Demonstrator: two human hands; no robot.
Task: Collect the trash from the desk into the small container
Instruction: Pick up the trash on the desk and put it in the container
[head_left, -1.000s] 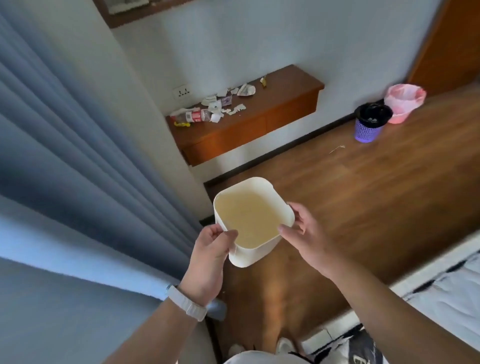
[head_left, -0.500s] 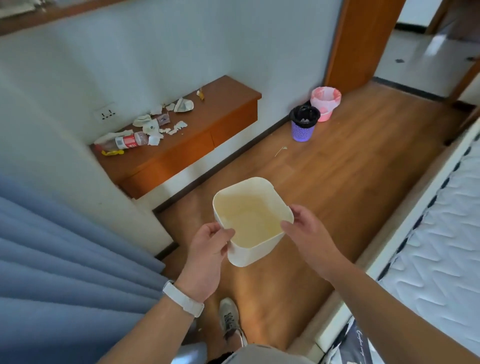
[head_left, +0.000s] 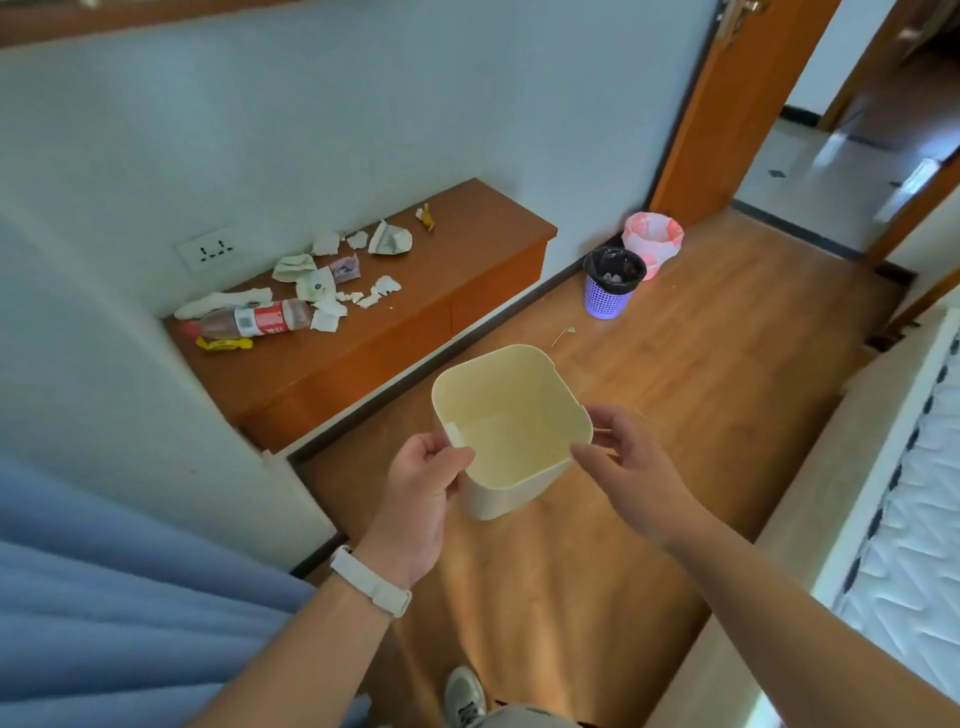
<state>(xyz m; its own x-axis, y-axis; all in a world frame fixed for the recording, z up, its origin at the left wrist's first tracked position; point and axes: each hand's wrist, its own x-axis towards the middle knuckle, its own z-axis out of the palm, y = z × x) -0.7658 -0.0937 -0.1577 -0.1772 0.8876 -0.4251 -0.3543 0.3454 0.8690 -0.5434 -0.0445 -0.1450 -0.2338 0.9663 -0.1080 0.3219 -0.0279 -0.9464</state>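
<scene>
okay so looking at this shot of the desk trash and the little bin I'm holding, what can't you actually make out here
All in the head view:
- Bottle label: too small to read.
- Paper scraps: overlapping, so no exact count.
- Purple basket contents: hidden by its dark liner.
- Cream container near wall: left hand and right hand cover parts of it.
- Desk front: any drawer handles too faint.

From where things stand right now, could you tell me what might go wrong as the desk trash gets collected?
The cream container is small, and the plastic bottle on the desk is long, so it may stick out or tip it. The torn paper scraps are tiny and scattered; some could slide to the floor.
</scene>
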